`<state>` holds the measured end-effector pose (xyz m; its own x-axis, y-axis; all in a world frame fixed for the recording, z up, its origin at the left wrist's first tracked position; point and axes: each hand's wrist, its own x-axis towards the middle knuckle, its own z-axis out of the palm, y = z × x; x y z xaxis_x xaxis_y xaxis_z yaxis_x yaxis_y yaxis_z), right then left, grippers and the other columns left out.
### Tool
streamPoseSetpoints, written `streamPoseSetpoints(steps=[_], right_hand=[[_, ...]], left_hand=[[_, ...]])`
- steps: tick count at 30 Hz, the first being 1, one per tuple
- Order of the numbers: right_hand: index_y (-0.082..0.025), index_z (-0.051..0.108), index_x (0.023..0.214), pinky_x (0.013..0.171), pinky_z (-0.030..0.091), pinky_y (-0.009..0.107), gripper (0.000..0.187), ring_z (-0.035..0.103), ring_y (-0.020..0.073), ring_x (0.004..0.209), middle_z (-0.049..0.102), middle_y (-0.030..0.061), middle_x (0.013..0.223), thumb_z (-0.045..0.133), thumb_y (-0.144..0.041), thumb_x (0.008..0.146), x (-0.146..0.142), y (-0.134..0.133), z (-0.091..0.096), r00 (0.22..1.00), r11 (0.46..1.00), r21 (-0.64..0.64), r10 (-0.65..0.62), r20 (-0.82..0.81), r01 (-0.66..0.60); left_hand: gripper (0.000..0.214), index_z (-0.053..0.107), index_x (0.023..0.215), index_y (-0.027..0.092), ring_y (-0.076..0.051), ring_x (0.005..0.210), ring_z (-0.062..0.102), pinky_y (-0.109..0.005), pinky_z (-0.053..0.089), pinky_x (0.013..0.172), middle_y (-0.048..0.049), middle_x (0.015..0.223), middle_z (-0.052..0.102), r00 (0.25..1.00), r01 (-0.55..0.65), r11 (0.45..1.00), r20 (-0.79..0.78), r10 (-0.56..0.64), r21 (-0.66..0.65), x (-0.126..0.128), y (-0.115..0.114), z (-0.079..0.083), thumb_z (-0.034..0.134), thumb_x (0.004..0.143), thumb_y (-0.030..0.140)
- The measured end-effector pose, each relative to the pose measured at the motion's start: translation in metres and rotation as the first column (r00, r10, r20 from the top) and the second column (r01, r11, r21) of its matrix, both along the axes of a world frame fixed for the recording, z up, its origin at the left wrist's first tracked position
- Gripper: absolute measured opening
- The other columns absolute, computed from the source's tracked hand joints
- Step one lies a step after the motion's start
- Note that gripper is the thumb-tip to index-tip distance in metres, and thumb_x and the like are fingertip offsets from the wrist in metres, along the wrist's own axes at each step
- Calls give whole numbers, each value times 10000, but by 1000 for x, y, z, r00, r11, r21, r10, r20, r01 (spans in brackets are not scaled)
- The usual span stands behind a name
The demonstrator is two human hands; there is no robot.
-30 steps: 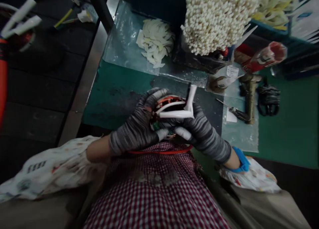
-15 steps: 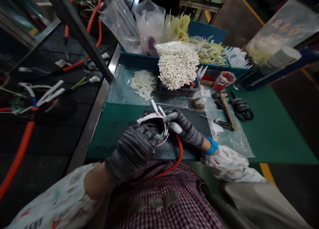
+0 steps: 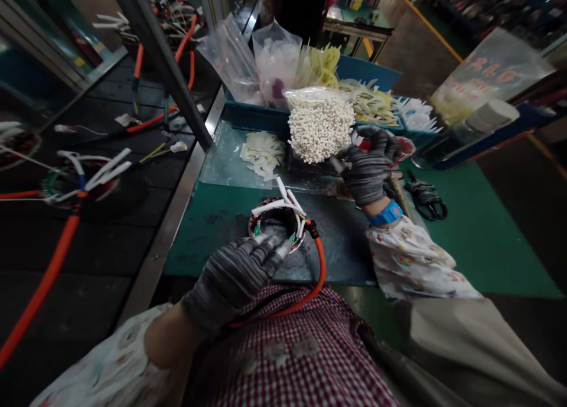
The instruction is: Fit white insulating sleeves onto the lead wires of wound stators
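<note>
A ring-shaped motor stator (image 3: 253,225) lies on the bench, white sleeves sticking up from its far side. From its right side an orange cable (image 3: 322,265) curves down toward my lap. My left hand (image 3: 237,274), in a grey striped glove, lies with fingers stretched over the stator's near rim. Farther right, my gloved right hand (image 3: 368,168) reaches over the small dark tray (image 3: 305,163) and a red cup (image 3: 405,148), thumb apart from the fingers. Nothing shows in its grasp, though its fingertips are partly hidden. The bag of thin white sticks (image 3: 321,126) stands just left of it.
Blue bins (image 3: 252,116) at the back hold yellow and white sleeves. Pale slips (image 3: 263,153) lie on a plastic sheet. A hammer (image 3: 401,194), a black cord bundle (image 3: 425,197) and a clear bottle (image 3: 465,135) sit right. Another wired stator (image 3: 80,182) is left, beyond a metal post (image 3: 163,64).
My right hand has left the stator and moved right and away to the tray and red cup. My left hand stays at the stator, its fingers now flatter. The view has shifted slightly.
</note>
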<state>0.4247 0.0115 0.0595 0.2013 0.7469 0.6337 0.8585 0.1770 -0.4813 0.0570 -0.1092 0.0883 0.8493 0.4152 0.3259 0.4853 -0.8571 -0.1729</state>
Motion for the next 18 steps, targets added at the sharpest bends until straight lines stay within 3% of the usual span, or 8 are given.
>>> streamPoseSetpoints(steps=[2, 6, 9, 11, 12, 14, 16, 18], right_hand=[[-229, 721, 848, 1269, 337, 742, 270, 555, 382, 1361, 729, 147, 1308, 977, -275, 775, -4, -8, 3, 991, 991, 93, 102, -84, -94], [-262, 663, 919, 986, 647, 528, 142, 748, 238, 966, 750, 41, 969, 797, -307, 911, -18, -42, 24, 935, 961, 166, 258, -241, -223], [-275, 638, 957, 856, 695, 412, 186, 799, 199, 870, 783, 15, 950, 822, -273, 933, -34, -84, 54, 814, 937, 257, 335, -475, -236], [-284, 645, 969, 672, 674, 333, 202, 770, 171, 709, 792, -17, 879, 841, -237, 944, -46, -114, 72, 710, 916, 297, 397, -582, -269], [-292, 651, 996, 598, 653, 315, 196, 754, 168, 648, 791, -30, 849, 836, -236, 964, -52, -127, 76, 676, 917, 214, 393, -623, -336], [-306, 654, 1011, 524, 628, 298, 201, 740, 166, 590, 774, -50, 824, 839, -235, 975, -66, -147, 76, 669, 908, 73, 357, -652, -413], [-318, 654, 1008, 541, 644, 306, 199, 765, 174, 609, 762, -59, 836, 837, -245, 982, -81, -158, 64, 696, 922, 33, 315, -645, -386], [-321, 645, 978, 582, 668, 327, 203, 795, 194, 640, 751, -66, 818, 837, -258, 984, -91, -168, 50, 720, 956, 94, 272, -638, -279]], left_hand=[[518, 757, 1405, 216, -215, 1130, 802, -334, 625, 924, -59, 1316, 847, 998, 44, 999, 39, -44, 1, -2, 12, 1, 480, 1031, -11], [376, 770, 1330, 258, -223, 1042, 794, -368, 619, 930, -29, 1196, 857, 987, 128, 991, 100, -123, -47, -1, 33, -2, 563, 1072, 79], [249, 778, 1202, 276, -230, 1035, 781, -396, 609, 933, -11, 1166, 856, 982, 111, 991, 164, -97, -78, 3, 33, -11, 592, 1087, 157], [238, 754, 1167, 265, -241, 1113, 771, -449, 585, 1053, -18, 1203, 855, 968, 69, 993, 246, -45, -91, 7, 23, -19, 544, 1090, 183], [241, 739, 1172, 259, -256, 1186, 759, -500, 537, 1157, -32, 1250, 850, 959, 40, 993, 284, -8, -107, 9, 17, -23, 526, 1078, 197], [233, 704, 1203, 254, -305, 1350, 707, -615, 351, 1337, -71, 1367, 822, 935, -42, 989, 343, 89, -143, 15, 4, -33, 530, 1048, 266], [237, 667, 1221, 262, -337, 1435, 664, -672, 220, 1389, -83, 1416, 802, 909, -114, 979, 379, 171, -168, 22, -3, -42, 574, 1041, 383], [236, 644, 1177, 266, -307, 1357, 715, -622, 309, 1365, -61, 1300, 839, 882, -96, 983, 445, 156, -155, 29, -2, -51, 631, 1036, 454]])
